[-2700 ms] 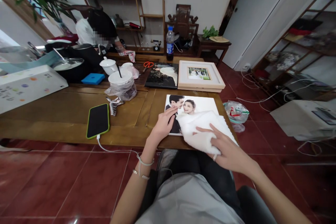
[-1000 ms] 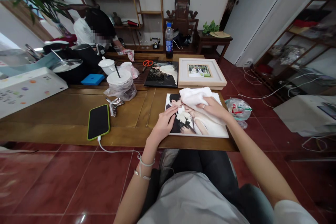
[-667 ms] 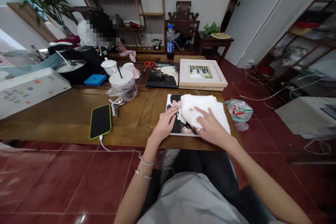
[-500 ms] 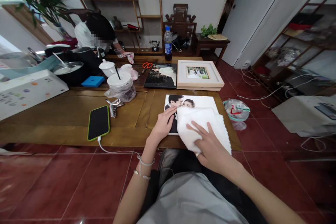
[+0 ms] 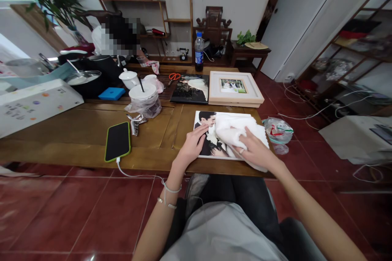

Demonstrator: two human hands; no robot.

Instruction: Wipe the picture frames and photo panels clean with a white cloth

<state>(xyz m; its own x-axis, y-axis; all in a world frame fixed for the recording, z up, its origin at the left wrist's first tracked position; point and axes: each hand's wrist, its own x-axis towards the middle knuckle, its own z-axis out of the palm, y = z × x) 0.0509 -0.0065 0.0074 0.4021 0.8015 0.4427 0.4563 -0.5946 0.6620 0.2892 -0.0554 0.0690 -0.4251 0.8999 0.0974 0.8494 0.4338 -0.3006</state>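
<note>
A wedding photo panel lies flat at the near edge of the low wooden table. My left hand rests on the panel's left edge with its fingers stretched out, pressing it down. My right hand lies on a white cloth and grips it against the middle and right of the picture. The cloth hides much of the photo's right half.
Behind the panel lie a dark photo panel and a framed picture. A phone in a green case lies to the left on a cable, beside a metal clip, a bagged cup, scissors and a bottle. Another person sits at the far side.
My right hand has slid the cloth up and down across the photo: near edge, far edge, back toward me, now at the middle. My left hand has stayed on the left edge.
</note>
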